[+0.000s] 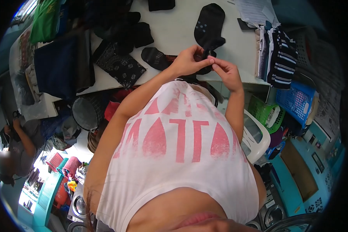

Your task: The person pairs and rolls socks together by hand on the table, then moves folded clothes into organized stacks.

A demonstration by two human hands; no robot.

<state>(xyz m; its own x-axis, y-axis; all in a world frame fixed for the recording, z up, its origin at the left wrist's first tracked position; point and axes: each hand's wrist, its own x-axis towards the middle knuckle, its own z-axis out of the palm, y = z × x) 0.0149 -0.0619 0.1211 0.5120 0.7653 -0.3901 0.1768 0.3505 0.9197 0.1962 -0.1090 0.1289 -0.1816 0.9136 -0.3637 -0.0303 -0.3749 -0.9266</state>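
Dark fabric in left hand, right hand touching left thumb, its grip unclear, near the white table's front edge, with a gap between dotted sock and striped clothes.

A long white-topped counter spans the upper part of the view. A white plastic chair stands near its right end, close to turquoise cabinets. Grey front-loading washing machines line the lower left, where bright light falls beside a turquoise louvred panel.
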